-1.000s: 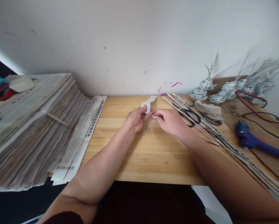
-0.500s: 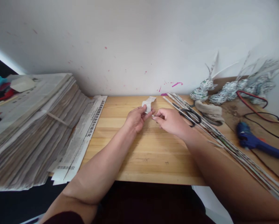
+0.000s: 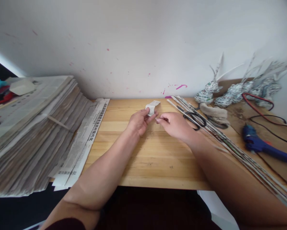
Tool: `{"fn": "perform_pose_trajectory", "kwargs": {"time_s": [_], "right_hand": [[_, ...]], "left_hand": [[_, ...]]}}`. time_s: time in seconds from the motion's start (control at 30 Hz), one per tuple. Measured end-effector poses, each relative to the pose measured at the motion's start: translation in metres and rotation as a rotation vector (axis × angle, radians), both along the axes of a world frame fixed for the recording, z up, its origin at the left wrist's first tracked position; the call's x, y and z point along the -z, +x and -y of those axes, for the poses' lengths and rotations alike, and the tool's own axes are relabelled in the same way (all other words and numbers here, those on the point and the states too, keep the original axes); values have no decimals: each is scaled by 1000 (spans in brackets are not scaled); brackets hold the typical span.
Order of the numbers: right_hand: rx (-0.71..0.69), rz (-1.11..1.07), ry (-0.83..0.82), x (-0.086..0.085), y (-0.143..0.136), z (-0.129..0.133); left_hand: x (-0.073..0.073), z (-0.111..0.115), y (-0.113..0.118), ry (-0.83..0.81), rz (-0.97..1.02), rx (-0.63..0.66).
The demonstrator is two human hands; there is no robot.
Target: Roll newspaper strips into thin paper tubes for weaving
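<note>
The left hand (image 3: 139, 123) has its grip closed on a printed paper strip (image 3: 151, 108), thumb over fingers, the strip's free end pointing to one o'clock above the tabletop (image 3: 145, 156). Compared with a second ago, that end curls lower and shows shorter, while both hands stay in nearly the same spots. At three o'clock from the left, the right hand (image 3: 174, 124) pinches its fingertips together, though what lies between them is too small to tell, with black-handled scissors (image 3: 193, 113) just beyond at three o'clock.
</note>
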State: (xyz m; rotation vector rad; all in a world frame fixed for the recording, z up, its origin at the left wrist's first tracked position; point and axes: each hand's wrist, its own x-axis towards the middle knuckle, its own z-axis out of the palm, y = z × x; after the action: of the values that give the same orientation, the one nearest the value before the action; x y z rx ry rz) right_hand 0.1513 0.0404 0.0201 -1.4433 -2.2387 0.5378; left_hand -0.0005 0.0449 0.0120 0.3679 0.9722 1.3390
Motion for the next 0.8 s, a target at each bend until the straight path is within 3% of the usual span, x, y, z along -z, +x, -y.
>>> {"fn": "perform_pose_trajectory", "kwargs": {"time_s": [0.2,0.43,0.6,0.8], "right_hand": [[-48,-41,-213,2,1,-4],[-3,-76,-129,0,1,1],[-10,-115,-289,2,1,-1],[-32,-60,-140,0,-1,1]], "left_hand": [[1,0,-1,-6,-6,15],[2,-1,0,-22,-22,16],[5,-2,-1,-4,-1,11],[3,-3,-3,-3,10,3]]}}
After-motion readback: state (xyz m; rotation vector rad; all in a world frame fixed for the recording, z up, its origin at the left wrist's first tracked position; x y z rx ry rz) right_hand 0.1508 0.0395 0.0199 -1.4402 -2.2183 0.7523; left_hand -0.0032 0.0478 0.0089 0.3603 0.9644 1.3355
